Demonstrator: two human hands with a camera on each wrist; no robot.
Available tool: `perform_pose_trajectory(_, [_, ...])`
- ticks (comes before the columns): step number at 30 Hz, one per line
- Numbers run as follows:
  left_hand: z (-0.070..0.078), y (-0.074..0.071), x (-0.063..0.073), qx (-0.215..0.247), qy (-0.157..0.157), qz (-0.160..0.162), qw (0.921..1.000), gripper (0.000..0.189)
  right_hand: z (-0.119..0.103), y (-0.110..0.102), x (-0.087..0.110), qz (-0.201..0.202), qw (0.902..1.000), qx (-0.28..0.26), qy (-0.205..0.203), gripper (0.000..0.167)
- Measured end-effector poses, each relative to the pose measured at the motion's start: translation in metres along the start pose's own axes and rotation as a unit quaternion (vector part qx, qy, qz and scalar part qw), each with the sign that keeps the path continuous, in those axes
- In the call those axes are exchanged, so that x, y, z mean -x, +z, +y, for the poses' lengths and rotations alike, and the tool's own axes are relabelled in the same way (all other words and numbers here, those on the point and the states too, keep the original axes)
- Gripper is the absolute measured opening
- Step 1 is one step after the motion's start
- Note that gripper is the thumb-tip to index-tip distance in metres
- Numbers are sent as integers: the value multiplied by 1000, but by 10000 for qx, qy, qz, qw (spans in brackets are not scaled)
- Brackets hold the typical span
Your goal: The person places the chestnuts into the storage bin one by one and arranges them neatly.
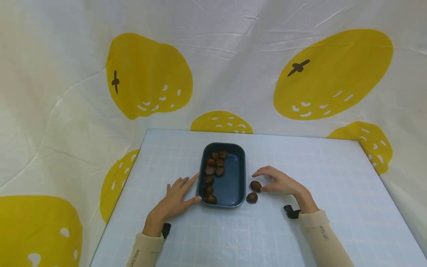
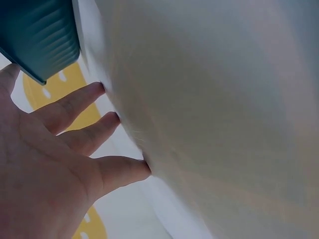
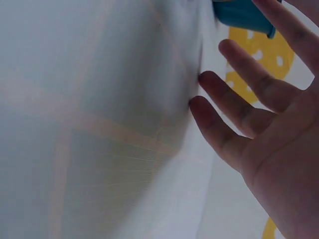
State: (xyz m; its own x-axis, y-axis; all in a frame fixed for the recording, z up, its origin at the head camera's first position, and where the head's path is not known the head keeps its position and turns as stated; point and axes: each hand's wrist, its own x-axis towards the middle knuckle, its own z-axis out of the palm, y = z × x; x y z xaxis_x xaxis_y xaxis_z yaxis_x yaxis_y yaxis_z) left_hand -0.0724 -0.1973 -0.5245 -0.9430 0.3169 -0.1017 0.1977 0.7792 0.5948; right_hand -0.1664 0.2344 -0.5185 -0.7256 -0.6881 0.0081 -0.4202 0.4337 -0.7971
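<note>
A dark blue rectangular tray (image 1: 234,185) stands on the table, with several brown chestnuts (image 1: 209,170) gathered along its left side and upper left. My left hand (image 1: 175,202) is spread beside the tray, index fingertip and thumb tip at its left wall; the left wrist view shows the other fingertips resting on the tablecloth. To the right of the tray lie two more chestnuts, an upper one (image 1: 255,186) and a lower one (image 1: 252,197). My right hand (image 1: 278,181) arches by the upper chestnut, thumb tip at its right edge and index fingertip just beyond it, not closed round it.
A pale checked cloth (image 1: 333,178) covers the table. Behind and beside it hangs a white sheet (image 1: 230,74) with large yellow fruit prints. Black wrist straps (image 1: 291,212) show at both wrists, below beige sleeves.
</note>
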Motion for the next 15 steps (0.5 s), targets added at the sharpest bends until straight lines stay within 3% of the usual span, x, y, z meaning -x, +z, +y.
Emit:
perform_pose_trajectory(7, [2, 0, -1, 14, 35, -37, 10000, 83, 7, 7, 2, -32, 9946, 690, -776, 54])
perform_pose_trajectory(15, [2, 0, 0, -81, -51, 6, 10000, 83, 2, 13, 0, 85, 9927, 1026, -634, 55])
